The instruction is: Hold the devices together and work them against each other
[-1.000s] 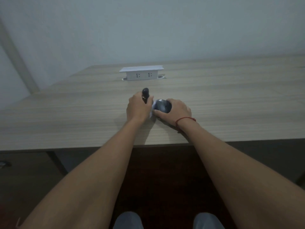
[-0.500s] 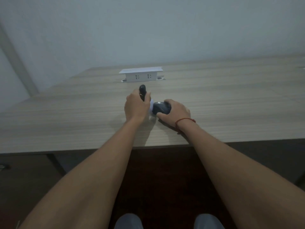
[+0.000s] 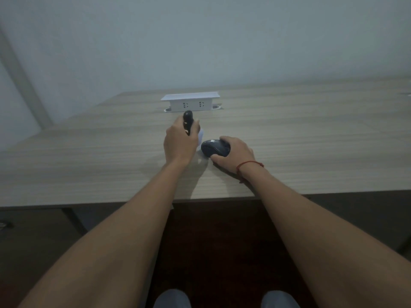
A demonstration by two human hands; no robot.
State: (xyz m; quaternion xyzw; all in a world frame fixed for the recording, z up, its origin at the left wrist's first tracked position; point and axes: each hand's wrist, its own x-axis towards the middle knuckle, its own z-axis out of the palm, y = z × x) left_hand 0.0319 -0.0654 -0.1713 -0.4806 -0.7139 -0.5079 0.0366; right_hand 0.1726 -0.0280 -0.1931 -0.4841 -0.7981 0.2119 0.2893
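We list: left hand (image 3: pixel 181 142), grip curled round a slim black remote (image 3: pixel 187 121) held upright above the table (image 3: pixel 89 156), something white (image 3: pixel 200 136) partly hidden beside it. Right hand (image 3: pixel 233 155), grip wrapped round a dark computer mouse (image 3: pixel 215 148) resting on the table just beside the left hand. Beyond them we note a white socket box (image 3: pixel 190 102).

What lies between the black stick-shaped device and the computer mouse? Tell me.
In the head view, a small white object partly hidden behind the left hand lies between the black device and the mouse; otherwise bare table.
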